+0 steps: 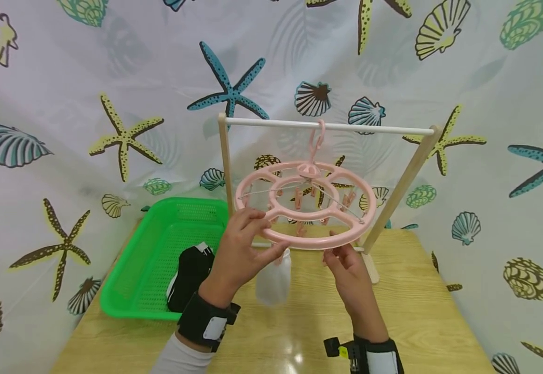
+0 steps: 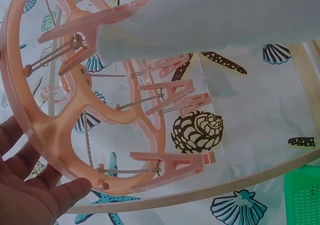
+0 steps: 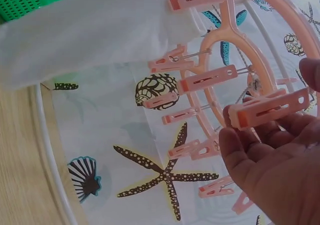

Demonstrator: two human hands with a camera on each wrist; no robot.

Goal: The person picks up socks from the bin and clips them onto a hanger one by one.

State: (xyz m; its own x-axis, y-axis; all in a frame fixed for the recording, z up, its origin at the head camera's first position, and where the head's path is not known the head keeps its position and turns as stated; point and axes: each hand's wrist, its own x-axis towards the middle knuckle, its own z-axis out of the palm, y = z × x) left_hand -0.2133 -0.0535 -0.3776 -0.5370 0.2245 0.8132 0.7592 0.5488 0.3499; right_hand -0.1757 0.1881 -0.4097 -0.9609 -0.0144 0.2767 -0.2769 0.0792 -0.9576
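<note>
A pink round clip hanger [image 1: 315, 241] hangs by its hook from a white rod, its ring tilted toward me. My left hand [image 1: 243, 249] grips the near left of the rim, thumb in front and fingers over it. Under the near right of the rim, my right hand [image 1: 348, 267] holds a pink clothespin [image 3: 270, 110], its fingers curled beneath the peg and its thumb by the handle end. Another clothespin [image 2: 95, 32] near the left hand clamps a white cloth piece [image 1: 273, 280], which hangs down. More clothespins [image 3: 207, 79] dangle around the rings on strings.
The wooden rack [image 1: 402, 189] with its white rod [image 1: 271, 123] stands on a wood-grain table [image 1: 416, 306]. To the left is a green basket [image 1: 133, 280] with black and white cloth items [image 1: 189, 275] inside. A sea-patterned curtain [image 1: 271, 62] hangs behind.
</note>
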